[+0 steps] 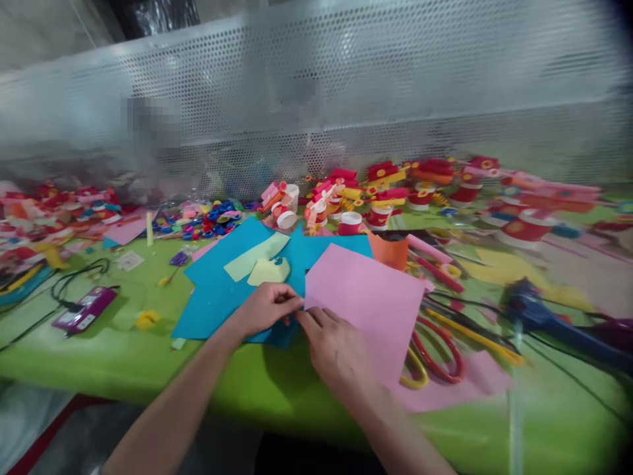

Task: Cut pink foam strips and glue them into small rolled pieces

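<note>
My left hand (270,307) and my right hand (336,343) meet fingertip to fingertip above the table's near side. Both are closed in a pinch, and what lies between the fingers is too small or hidden to name. A sheet of pink paper (366,290) spreads beneath and beyond my right hand, its left edge close to the pinched fingertips. Under my left hand lie blue paper sheets (210,307), with a pale green strip (254,257) and a cut pale yellow-green piece (270,271) on top.
Red-handled scissors (457,366) lie right of the pink sheet, near a blue glue gun (537,310) with a cable. A purple power strip (85,310) sits left. Paper-cup models (380,211) and small colourful parts (208,221) line the back before a perforated metal panel (247,86).
</note>
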The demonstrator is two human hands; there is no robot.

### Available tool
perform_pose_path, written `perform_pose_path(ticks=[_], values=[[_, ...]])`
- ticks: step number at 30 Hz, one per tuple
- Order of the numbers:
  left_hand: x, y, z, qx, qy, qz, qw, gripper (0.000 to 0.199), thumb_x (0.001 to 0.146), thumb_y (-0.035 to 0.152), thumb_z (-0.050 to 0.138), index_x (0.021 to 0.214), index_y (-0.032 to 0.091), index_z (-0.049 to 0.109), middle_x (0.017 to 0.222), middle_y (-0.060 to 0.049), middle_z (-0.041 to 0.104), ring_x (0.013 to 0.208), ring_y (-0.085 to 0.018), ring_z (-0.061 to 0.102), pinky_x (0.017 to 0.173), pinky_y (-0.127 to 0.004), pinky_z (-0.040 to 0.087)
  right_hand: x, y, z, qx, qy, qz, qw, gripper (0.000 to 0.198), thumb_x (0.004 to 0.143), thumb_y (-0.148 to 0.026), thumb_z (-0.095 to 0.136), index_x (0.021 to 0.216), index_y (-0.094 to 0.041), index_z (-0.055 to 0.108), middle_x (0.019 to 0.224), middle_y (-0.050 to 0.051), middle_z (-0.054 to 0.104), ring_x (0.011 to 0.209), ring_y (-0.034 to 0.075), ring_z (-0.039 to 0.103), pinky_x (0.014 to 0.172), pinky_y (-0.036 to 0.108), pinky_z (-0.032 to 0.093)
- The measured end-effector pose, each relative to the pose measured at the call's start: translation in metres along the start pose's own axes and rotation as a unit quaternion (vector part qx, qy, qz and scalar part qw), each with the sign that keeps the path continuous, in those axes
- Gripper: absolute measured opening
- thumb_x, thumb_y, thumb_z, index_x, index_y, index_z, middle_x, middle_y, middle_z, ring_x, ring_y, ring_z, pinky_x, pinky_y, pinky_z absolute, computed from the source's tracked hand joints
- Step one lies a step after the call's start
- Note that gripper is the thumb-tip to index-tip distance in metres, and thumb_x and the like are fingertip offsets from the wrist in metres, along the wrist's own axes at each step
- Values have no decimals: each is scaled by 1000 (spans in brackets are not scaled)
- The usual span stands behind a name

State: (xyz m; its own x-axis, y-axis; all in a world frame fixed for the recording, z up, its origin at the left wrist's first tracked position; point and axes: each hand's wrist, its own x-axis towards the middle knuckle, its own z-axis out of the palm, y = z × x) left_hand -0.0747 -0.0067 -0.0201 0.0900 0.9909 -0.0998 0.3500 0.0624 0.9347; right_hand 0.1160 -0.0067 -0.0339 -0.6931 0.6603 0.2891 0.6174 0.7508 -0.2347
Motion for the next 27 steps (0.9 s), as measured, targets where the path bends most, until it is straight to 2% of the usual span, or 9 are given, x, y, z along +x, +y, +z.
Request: perform_pose_path(ticks=[3,5,8,11,13,16,21,27], values=[[-2,1,-6,75,52,14,996,34,92,50,63,90,18,74,86,-7,78,75,-20,69,71,-31,54,-2,5,6,-2,54,15,998,28,95,-2,51,100,-21,71,89,4,75,77,20,69,61,32,41],[-3,-1,-15,166,104,49,979,30,94,46,62,98,21,78,104,-8,80,99,-24,72,90,-35,55,-3,7,7,16,99,22,995,23,98,-7,52,96,-21,70,86,4,75,75,19,69,60,31,41],[-6,-8,-31,302,125,79,942,30,95,41,62,115,25,79,137,-9,71,131,-29,61,114,-43,44,-5,8,3,65,165,26,984,16,99,-13,55,97,-21,69,88,4,77,78,19,71,64,30,45],[-5,-20,-43,425,117,19,897,38,99,47,56,131,34,72,156,-7,56,147,-37,46,122,-63,28,-6,8,-4,92,214,26,972,11,99,-15,57,99,-20,67,91,4,77,80,19,72,66,29,49],[-2,-27,-49,469,116,-41,875,44,102,54,47,141,42,64,164,-5,46,152,-41,37,121,-72,19,-7,8,-8,96,236,21,967,10,99,-16,57,99,-19,66,90,4,77,79,19,72,65,28,50],[6,-34,-55,492,134,-96,855,52,103,60,35,149,45,55,170,-5,37,157,-41,28,123,-71,15,-7,7,-13,96,264,8,960,9,99,-15,57,99,-19,64,88,5,76,77,18,73,64,28,52],[12,-37,-63,501,176,-134,837,60,103,62,25,154,41,49,171,-7,35,157,-41,27,123,-70,12,-13,5,-27,76,300,16,951,7,98,-15,59,100,-20,64,87,3,75,75,16,74,65,26,51],[10,-37,-66,504,196,-149,828,60,104,57,28,158,35,45,171,-11,32,157,-41,28,123,-70,15,-43,17,-51,37,324,86,941,7,99,-25,59,102,-23,65,82,3,74,72,19,74,67,31,52]])
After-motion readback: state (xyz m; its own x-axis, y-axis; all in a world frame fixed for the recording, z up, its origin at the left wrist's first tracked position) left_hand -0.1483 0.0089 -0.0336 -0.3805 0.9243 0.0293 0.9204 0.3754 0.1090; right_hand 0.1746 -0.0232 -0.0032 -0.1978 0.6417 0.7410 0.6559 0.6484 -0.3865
